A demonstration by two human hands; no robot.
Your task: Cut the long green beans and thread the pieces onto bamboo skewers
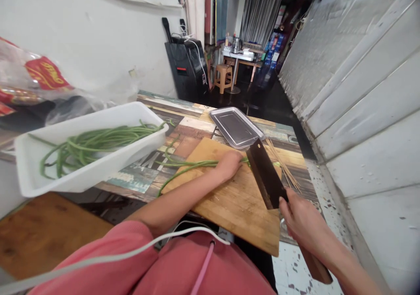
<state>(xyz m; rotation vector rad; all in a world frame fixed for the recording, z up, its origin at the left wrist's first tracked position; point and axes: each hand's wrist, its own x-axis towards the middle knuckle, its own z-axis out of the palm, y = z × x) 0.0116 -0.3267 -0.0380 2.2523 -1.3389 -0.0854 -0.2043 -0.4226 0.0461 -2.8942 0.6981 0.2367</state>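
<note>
My left hand (229,164) is closed over a few long green beans (200,164) lying across the wooden cutting board (239,203). Their long ends trail off the board's left edge onto the table. In my right hand (300,216) is the handle of a cleaver (265,172), its dark broad blade over the board's right part. The blade is close to the bean ends just right of my left fingers; whether it touches them I cannot tell. More long beans (85,148) lie in a white plastic tub (108,179) at the left.
A shallow metal tray (236,126) sits behind the board. Thin wooden skewers (284,166) lie to its right on the patterned table (141,177). Plastic bags (42,78) are beyond the tub. A black speaker (187,67) stands by the left wall, and a white cable crosses my front.
</note>
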